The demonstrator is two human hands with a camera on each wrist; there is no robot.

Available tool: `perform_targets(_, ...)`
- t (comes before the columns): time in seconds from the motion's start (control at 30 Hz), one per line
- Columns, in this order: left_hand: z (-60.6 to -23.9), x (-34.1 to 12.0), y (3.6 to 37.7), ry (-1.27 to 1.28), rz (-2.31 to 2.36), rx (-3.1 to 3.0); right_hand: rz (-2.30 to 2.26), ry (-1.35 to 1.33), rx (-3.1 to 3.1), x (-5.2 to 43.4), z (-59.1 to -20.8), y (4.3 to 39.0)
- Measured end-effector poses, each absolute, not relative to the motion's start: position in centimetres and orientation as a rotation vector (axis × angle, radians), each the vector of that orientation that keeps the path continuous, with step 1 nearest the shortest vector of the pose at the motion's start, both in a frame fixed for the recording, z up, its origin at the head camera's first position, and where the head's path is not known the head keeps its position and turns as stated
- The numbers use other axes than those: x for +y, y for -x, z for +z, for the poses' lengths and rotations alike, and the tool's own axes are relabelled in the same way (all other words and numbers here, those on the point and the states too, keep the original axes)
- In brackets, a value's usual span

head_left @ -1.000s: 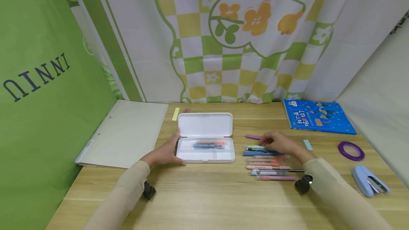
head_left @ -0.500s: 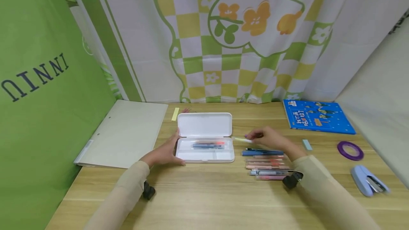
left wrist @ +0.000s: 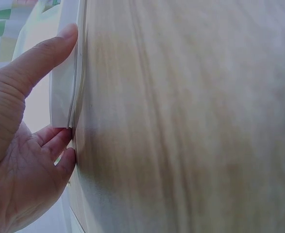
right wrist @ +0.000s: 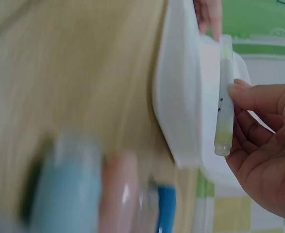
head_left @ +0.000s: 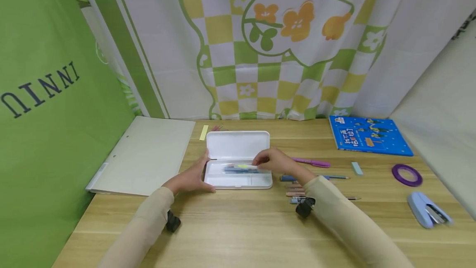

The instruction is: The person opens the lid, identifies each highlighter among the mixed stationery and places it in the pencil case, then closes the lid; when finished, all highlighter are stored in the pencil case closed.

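Note:
A white pencil case (head_left: pixel 227 182) lies with its lid up on the table, several pens (head_left: pixel 232 170) in its rear compartment. My left hand (head_left: pixel 191 177) holds the case's left end, thumb at the front corner and fingers toward the back. Over the rear compartment, my right hand (head_left: pixel 277 163) pinches a whitish highlighter with yellow ends (right wrist: pixel 224 107) between thumb and fingers. Right of the case lie a purple pen (head_left: pixel 314 163), a blue pen (head_left: pixel 286 178), a pencil (head_left: pixel 338 177) and several pinkish pens (head_left: pixel 295 194), partly hidden by my right forearm.
A pale folder (head_left: pixel 148 156) lies at left. At right are a blue book (head_left: pixel 372 135), a small light-blue eraser-like block (head_left: pixel 357 168), a purple tape roll (head_left: pixel 407 175) and a light-blue stapler (head_left: pixel 427 210). A yellow strip (head_left: pixel 203 132) lies behind the case.
My right hand has picked the highlighter from the row of pens and carried it left over the case. The purple pen now shows fully. My left hand has stayed on the case.

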State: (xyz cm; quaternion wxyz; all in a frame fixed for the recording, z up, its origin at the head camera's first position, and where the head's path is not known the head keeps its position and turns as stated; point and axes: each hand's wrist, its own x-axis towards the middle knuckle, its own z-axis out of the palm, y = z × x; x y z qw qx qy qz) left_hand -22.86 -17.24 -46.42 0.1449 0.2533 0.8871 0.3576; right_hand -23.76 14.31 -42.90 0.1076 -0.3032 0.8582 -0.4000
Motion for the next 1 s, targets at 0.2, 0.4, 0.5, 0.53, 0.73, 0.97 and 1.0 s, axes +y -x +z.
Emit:
perform_targets(0.2,-46.5,-17.4,22.9,-0.728,1.031,2.556,-1.146,0.897,2.562,11.6,-43.4,23.9)
perform_targets(0.4,-46.6,-17.4,23.1,-0.742,1.023,2.549,-1.083,0.909,2.637,10.4,-43.5,24.1)
perform_targets(0.5,-46.7,-17.4,23.2,-0.734,1.019,2.543,-1.035,0.949,2.677,10.1,-43.6,24.1)
perform_targets(0.53,-46.7,-17.4,23.3,-0.735,1.021,2.541,-1.023,0.956,2.689,10.0,-43.6,24.1)
perform_targets(0.73,-46.6,-17.4,23.3,-0.747,1.025,2.539,-1.000,0.925,2.735,9.8,-44.1,24.2)
perform_targets(0.97,-46.4,-17.3,23.1,-0.723,1.006,2.541,-1.037,0.886,2.740,9.7,-44.5,24.1)
perform_targets(1.0,-46.4,-17.3,23.2,-0.726,1.001,2.544,-1.048,0.881,2.742,9.8,-44.5,24.1)
